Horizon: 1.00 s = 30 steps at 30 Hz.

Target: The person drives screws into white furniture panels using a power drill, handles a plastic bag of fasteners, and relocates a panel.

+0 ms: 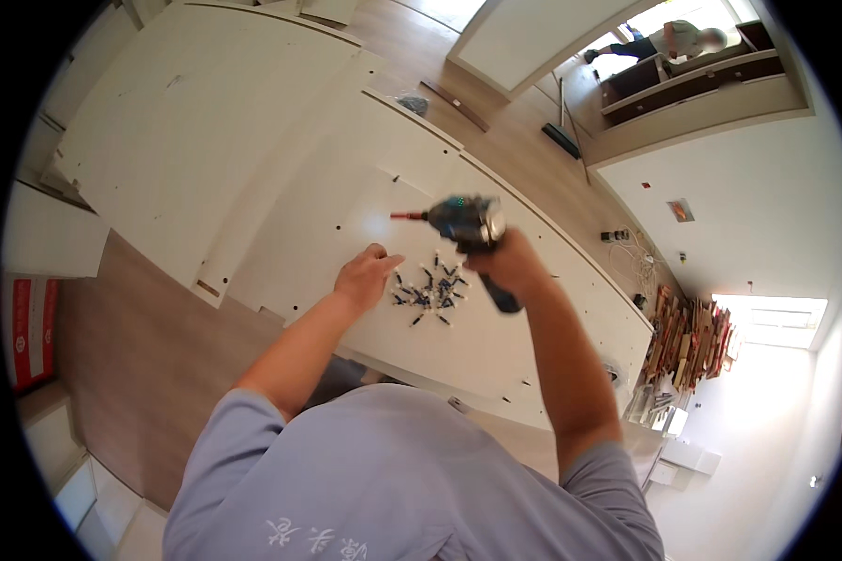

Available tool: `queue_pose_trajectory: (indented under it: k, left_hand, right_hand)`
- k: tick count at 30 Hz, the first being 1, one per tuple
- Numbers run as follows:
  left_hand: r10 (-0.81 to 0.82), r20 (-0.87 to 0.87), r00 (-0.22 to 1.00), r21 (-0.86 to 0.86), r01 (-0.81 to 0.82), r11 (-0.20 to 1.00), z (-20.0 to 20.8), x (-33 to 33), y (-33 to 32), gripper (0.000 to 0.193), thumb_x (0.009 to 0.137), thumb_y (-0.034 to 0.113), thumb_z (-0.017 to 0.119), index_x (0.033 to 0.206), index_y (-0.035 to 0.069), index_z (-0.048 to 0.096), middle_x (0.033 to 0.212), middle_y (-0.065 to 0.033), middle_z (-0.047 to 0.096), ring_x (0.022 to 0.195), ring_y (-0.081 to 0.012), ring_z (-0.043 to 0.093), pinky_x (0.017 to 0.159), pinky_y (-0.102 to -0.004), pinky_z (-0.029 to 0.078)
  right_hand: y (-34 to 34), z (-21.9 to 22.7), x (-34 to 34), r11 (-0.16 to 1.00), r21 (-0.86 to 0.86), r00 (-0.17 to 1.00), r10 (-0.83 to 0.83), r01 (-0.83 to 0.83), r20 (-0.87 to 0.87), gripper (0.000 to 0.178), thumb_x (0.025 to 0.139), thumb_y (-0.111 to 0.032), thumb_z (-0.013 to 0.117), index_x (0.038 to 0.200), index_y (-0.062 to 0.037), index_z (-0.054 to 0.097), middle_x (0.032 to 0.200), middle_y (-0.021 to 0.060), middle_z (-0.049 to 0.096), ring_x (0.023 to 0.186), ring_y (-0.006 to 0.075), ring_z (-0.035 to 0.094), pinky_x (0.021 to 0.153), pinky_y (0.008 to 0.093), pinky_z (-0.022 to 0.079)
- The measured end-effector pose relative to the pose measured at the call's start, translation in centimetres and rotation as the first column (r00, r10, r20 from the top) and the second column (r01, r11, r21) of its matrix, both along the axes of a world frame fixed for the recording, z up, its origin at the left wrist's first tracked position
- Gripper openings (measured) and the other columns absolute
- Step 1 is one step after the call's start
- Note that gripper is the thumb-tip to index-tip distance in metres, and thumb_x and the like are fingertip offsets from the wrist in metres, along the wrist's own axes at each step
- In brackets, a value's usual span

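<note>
My right hand [512,264] grips a cordless drill driver [468,222] by its handle, held above a pale furniture panel [299,187]. Its red-tipped bit points left, and its lamp throws a bright spot on the panel. Just left of a heap of dark connecting bolts with pale ends [432,294], my left hand [365,279] is low over the panel. Its fingers are curled and the thumb stretches toward the heap; whatever they hold is hidden. One dark bolt [396,178] stands in the panel beyond the driver bit.
Another large panel [168,122] lies at the far left. A broom [561,140] is on the wooden floor beyond. At the top right, a person [678,42] bends by a cabinet carcass [692,89]. Stacked boards [688,341] and cables [638,262] are at the right; a red-and-white box [35,332] sits left.
</note>
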<state>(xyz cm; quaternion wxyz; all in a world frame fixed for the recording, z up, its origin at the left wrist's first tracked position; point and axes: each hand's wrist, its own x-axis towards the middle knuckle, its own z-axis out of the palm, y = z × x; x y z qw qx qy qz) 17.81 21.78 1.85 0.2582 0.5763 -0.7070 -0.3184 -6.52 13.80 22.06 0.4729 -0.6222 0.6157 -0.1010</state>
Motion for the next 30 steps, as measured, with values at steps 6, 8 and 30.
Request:
queue_pose_trajectory:
  k: [6,8,30]
  left_hand:
    - [-0.017,-0.054,0.998,0.055,0.02,0.998,-1.7,0.5,-0.7,0.021,0.093,0.01,0.072,0.111,0.018,0.08,0.11,-0.0087,0.07,0.101,-0.0285,0.07,0.087,-0.0412,0.057]
    - [0.119,-0.218,0.969,0.138,-0.09,0.986,-1.8,1.6,0.4,0.021,0.093,0.009,0.074,0.111,0.016,0.08,0.107,-0.0079,0.073,0.097,-0.0243,0.071,0.086,-0.0376,0.057]
    - [0.572,-0.531,0.626,0.545,-0.264,0.796,0.2,8.7,15.3,0.019,0.098,0.01,0.074,0.115,0.002,0.077,0.096,-0.0001,0.073,0.089,-0.0099,0.063,0.082,-0.028,0.053]
  right_hand:
    - [12.3,-4.3,-5.2,0.934,0.235,0.938,-0.31,0.27,0.155,0.041,0.075,0.006,0.077,0.115,0.0008,0.076,0.105,0.0082,0.079,0.091,0.0173,0.071,0.084,0.0352,0.057]
    - [14.6,-4.3,-5.0,0.906,0.293,0.905,-0.373,0.307,0.206,0.041,0.076,0.001,0.078,0.116,-0.0005,0.077,0.105,0.006,0.079,0.093,0.0168,0.071,0.086,0.0344,0.056]
    - [13.7,-2.3,2.4,0.897,0.437,0.986,-0.008,-0.066,0.166,0.04,0.08,0.002,0.079,0.121,-0.0001,0.075,0.109,0.006,0.079,0.098,0.0155,0.071,0.088,0.0345,0.057]
